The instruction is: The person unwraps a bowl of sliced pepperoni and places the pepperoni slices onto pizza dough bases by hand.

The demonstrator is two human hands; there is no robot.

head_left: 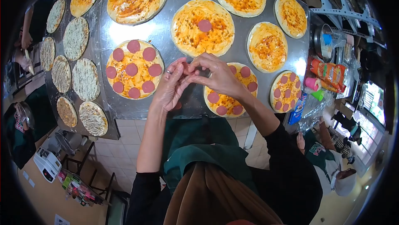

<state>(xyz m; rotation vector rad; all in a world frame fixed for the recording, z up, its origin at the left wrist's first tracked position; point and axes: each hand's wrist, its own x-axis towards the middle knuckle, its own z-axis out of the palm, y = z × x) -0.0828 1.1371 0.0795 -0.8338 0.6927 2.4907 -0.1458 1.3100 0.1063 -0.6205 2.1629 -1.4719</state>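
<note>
My left hand [169, 87] and my right hand [217, 75] meet over the front part of the metal table, with pinkish sausage slices [186, 68] pinched between their fingers. How many slices they hold is hidden. Just beyond my fingers lies a pizza base [191, 38] spread with orange sauce, one slice at its middle. Left of my left hand, another pizza [124, 78] bears a ring of slices around a central one. Partly under my right forearm is a pizza [228, 105] with several slices on it.
More sauced bases [268, 46] lie at the back and right, one with a single slice. Pizzas with pale toppings [85, 79] cover the left side. An orange packet [328, 73] and a blue box [297, 108] stand at the right edge. Other people [328, 158] are at both sides.
</note>
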